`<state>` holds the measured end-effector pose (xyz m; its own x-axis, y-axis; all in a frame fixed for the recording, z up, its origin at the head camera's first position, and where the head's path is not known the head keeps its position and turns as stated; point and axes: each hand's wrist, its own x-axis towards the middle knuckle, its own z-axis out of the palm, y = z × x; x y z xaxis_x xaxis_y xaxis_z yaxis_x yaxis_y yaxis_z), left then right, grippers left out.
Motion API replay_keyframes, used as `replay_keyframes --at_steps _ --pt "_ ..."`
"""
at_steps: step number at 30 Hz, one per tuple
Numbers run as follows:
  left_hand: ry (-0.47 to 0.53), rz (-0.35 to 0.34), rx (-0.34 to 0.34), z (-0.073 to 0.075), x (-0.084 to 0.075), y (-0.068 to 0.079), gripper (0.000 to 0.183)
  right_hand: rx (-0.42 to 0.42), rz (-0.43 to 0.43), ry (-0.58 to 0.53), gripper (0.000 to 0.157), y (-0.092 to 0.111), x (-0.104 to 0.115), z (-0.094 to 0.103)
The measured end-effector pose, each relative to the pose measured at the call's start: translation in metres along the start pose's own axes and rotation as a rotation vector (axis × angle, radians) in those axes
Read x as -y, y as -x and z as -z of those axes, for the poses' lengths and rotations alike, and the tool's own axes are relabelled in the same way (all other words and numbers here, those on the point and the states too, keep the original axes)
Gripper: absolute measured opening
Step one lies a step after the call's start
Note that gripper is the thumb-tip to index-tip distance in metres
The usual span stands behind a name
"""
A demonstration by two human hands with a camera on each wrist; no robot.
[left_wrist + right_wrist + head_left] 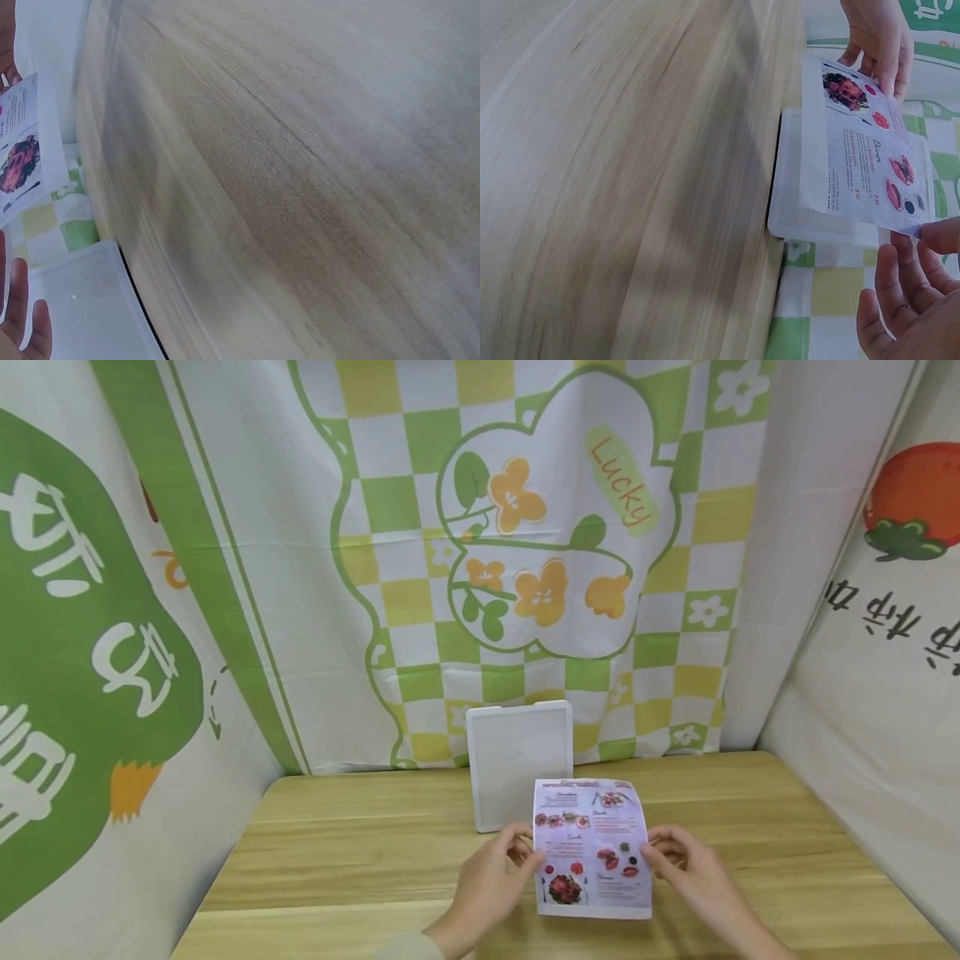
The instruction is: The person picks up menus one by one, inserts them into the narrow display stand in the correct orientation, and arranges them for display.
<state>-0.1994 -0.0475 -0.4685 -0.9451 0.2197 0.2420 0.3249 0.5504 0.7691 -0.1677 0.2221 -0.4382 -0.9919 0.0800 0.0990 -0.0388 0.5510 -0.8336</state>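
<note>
A printed menu (592, 852) is held in front of the white board (510, 760), its side edges pinched in the closed grips of left hand (491, 878) and right hand (693, 870), apparently to keep it spread.

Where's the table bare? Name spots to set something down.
The table is bare left of the white board and left hand, and right of the menu sheet and right hand. Crowded: the middle, where hands hold the sheet before the board.
</note>
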Motion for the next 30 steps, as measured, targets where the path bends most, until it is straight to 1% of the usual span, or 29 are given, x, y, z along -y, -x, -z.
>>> replay_keyframes --at_steps 5,9,13,20,26,30 --pt "0.023 0.02 -0.009 0.009 0.001 0.005 0.028 0.009 0.029 -0.058 0.02 -0.001 0.007 -0.008" --pt "0.011 0.039 -0.022 0.016 0.004 0.008 0.027 0.014 0.047 -0.094 0.018 -0.003 0.013 -0.015" --pt "0.004 0.041 -0.03 0.024 0.008 0.011 0.027 0.022 0.053 -0.119 0.017 -0.004 0.019 -0.022" --pt "0.025 0.062 -0.028 0.04 0.004 0.017 0.03 0.032 0.055 -0.143 0.021 -0.007 0.031 -0.032" --pt "0.031 0.053 -0.018 0.05 0.002 0.016 0.036 0.038 0.043 -0.167 0.025 -0.008 0.038 -0.035" --pt "0.028 0.042 -0.008 0.056 -0.001 0.013 0.036 0.022 0.061 -0.185 0.025 -0.011 0.041 -0.036"
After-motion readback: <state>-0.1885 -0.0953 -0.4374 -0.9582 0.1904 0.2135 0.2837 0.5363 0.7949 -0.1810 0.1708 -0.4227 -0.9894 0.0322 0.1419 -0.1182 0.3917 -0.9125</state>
